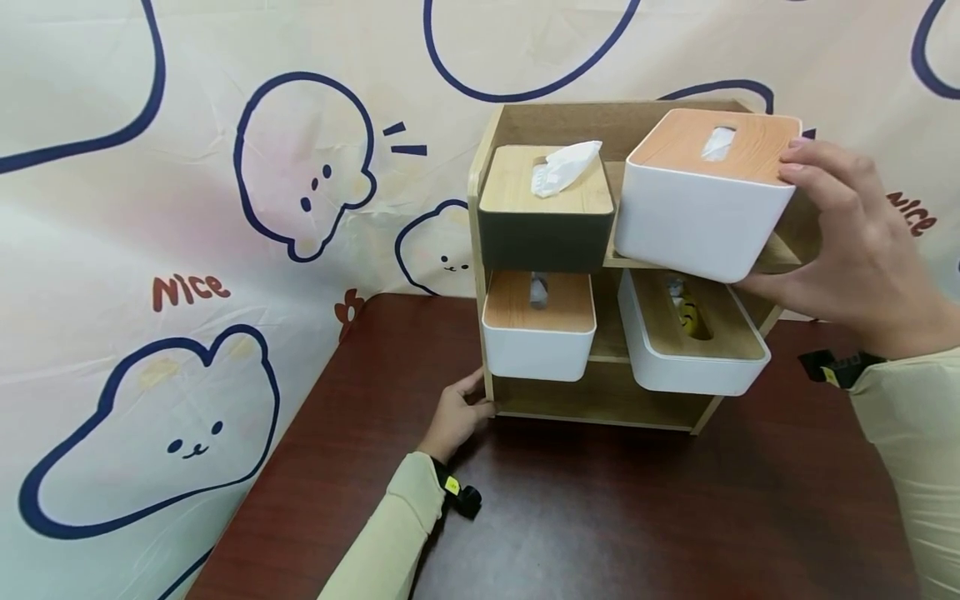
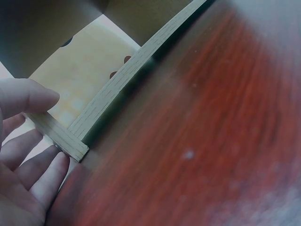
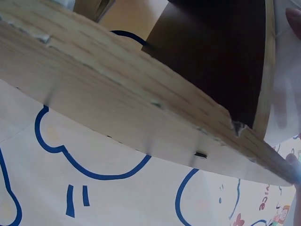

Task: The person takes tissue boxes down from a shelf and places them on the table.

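Note:
My right hand (image 1: 862,242) holds a large white tissue box (image 1: 697,221) with a wood-look lid, fingertips on the lid's right edge and thumb low by its bottom corner. The box tilts at the upper right of a small wooden shelf (image 1: 600,400). Low on the shelf's left side, my left hand (image 1: 453,417) grips the side panel between thumb and fingers; the left wrist view shows the thumb (image 2: 37,96) on the inner side. Only bits of the right fingers (image 3: 294,21) show in the right wrist view, past the shelf's side panel (image 3: 117,94).
A dark green tissue box (image 1: 546,242) with a tissue sticking out sits at the upper left of the shelf. Below are a smaller white box (image 1: 536,354) and a long white box (image 1: 693,375), both jutting forward. The shelf stands on a dark red-brown table (image 1: 600,517) before a cartoon-print cloth (image 1: 90,333).

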Motion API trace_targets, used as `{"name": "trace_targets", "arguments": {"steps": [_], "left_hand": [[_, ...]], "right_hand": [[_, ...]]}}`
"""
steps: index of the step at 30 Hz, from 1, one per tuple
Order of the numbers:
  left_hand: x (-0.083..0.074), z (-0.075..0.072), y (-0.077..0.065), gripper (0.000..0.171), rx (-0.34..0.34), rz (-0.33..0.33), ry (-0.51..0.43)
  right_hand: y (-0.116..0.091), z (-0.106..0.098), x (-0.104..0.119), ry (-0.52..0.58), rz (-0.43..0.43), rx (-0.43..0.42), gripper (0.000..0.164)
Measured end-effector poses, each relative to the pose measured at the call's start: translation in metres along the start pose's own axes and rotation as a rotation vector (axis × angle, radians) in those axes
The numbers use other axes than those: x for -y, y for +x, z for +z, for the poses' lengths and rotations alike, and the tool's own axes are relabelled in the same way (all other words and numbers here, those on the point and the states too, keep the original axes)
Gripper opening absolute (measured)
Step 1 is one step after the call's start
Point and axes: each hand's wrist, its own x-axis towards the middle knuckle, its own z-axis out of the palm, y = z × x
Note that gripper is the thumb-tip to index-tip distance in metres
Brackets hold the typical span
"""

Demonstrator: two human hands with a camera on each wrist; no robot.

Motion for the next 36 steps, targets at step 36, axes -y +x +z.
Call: {"name": "trace_targets", "arguments": {"steps": [36], "left_hand": [[0.001,0.000,-0.002,0.068,-0.004,-0.008,0.023]], "right_hand": [[0.011,0.000,0.009,-0.036,-0.108,0.026,0.076]]}}
